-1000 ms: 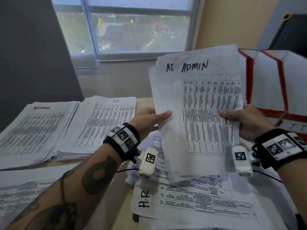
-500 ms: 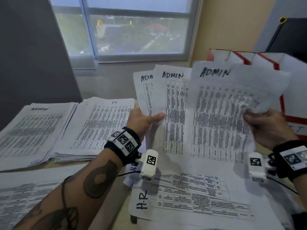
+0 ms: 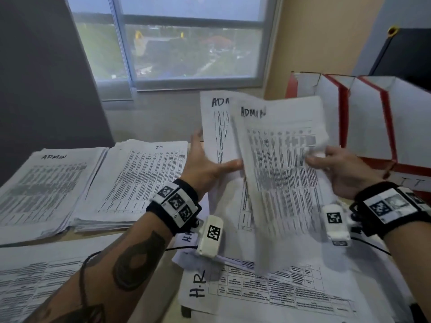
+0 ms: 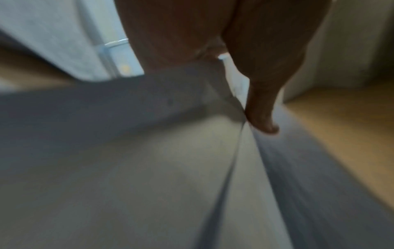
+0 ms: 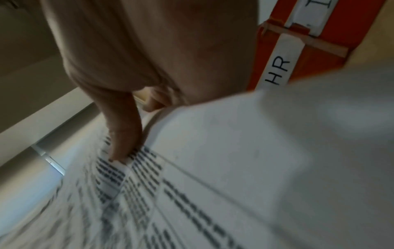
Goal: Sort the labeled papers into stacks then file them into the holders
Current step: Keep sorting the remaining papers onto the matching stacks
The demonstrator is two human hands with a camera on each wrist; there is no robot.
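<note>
Head view shows my right hand (image 3: 345,171) gripping the front ADMIN sheet (image 3: 286,183) at its right edge, thumb laid on the printed side and the other fingers behind it; the paper is bent and blurred where I hold it. The right wrist view confirms it: my thumb (image 5: 123,134) presses down on the printed table of that sheet (image 5: 149,202), with the page creased under the tip.

My left hand (image 3: 205,166) holds the rear ADMIN sheets (image 3: 217,136) upright, thumb stretched across their lower front and the fingers spread behind the left edge. In the left wrist view I see the thumb (image 4: 264,101) lying against the thin edge of the paper (image 4: 234,134), though that picture is very blurred. The front sheet overlaps the rear ones on their right side.

Under both hands an H.R sheet (image 3: 268,297) lies flat on the loose pile at the near edge of the table (image 3: 151,299). To the left sit two sorted stacks side by side: an ADMIN stack (image 3: 44,183) and an IT stack (image 3: 140,180). Another printed sheet (image 3: 35,276) lies nearer me at lower left.

At the right stand the red-and-white holders (image 3: 368,117), upright in a row; the right wrist view shows labels HR (image 5: 279,70) and IT on their fronts. A window (image 3: 186,43) is behind the table.
</note>
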